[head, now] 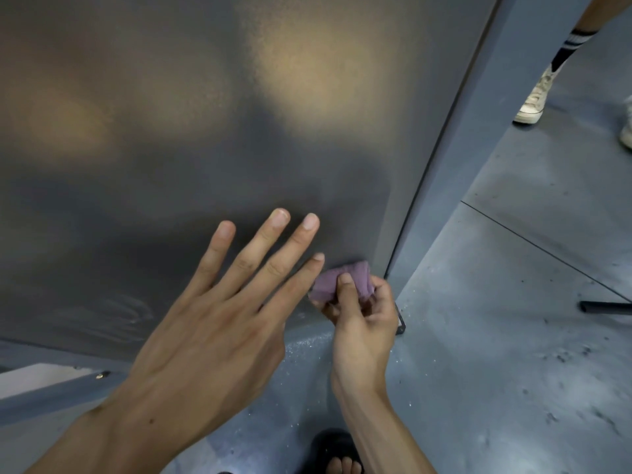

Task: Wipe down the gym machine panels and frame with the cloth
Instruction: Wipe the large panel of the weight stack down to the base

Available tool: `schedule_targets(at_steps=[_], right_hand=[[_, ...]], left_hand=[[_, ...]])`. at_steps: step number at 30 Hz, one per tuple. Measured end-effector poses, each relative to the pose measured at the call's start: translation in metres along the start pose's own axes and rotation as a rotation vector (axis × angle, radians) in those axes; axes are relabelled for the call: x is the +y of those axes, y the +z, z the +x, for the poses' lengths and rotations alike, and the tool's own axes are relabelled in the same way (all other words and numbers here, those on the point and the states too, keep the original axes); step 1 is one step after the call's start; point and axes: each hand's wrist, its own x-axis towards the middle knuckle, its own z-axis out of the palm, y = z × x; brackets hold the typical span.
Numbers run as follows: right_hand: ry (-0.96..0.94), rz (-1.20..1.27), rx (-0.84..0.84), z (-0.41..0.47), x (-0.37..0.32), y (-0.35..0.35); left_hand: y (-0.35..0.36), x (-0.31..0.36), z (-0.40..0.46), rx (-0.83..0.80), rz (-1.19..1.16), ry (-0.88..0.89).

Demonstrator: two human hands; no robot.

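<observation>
Nearest the camera, the left hand (205, 330) reaches forward with its fingers (263, 241) straight and spread wide, holding nothing; they lie over the dark grey panel (171, 114), though whether they touch it cannot be told. Just right of the little finger, the right hand (362, 316) pinches a small bunched purple cloth (342, 280), thumb across its front and the other fingers curled behind it. Cloth and hand sit low against the panel, close to its lower right corner. Right of those fingers a lighter grey frame post (455, 159) runs up along the panel's edge. Faint smeared marks (126, 313) show on the panel below the left fingers. Beyond the post, the speckled grey floor (513, 336) spreads out, with another person's pale shoe (537, 97) and striped dark sock (567, 49) far up right of the fingers. Below the right wrist, toes in a dark sandal (338, 453) show at the bottom edge.
</observation>
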Motion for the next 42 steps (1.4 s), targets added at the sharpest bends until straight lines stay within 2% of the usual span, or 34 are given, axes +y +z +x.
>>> schedule_targets(at_steps=[4, 9, 11, 18, 25, 32, 38, 42], right_hand=[[-0.078, 0.005, -0.065, -0.003, -0.010, 0.001], [0.087, -0.009, 0.041, -0.002, 0.011, -0.009], [0.090, -0.007, 0.052, -0.002, 0.008, -0.004], [-0.033, 0.082, -0.093, -0.009, -0.024, 0.008], [0.111, 0.033, 0.011, -0.005, 0.000, -0.001], [-0.068, 0.130, -0.139, -0.012, -0.043, 0.017], [0.023, -0.058, -0.008, 0.000, -0.004, -0.008], [0.031, -0.022, 0.030, 0.002, -0.006, -0.004]], left_hand=[[0.000, -0.001, -0.001, -0.010, -0.005, 0.000], [0.000, -0.001, -0.003, 0.007, -0.016, 0.008], [-0.001, -0.001, -0.003, 0.017, -0.023, 0.002], [0.000, -0.002, -0.002, -0.002, -0.015, -0.004], [0.001, -0.002, -0.002, -0.005, -0.015, 0.005], [0.001, -0.004, -0.002, -0.002, -0.015, 0.005], [0.000, -0.005, -0.005, 0.010, -0.027, 0.021], [-0.008, -0.005, -0.008, 0.009, -0.014, 0.032]])
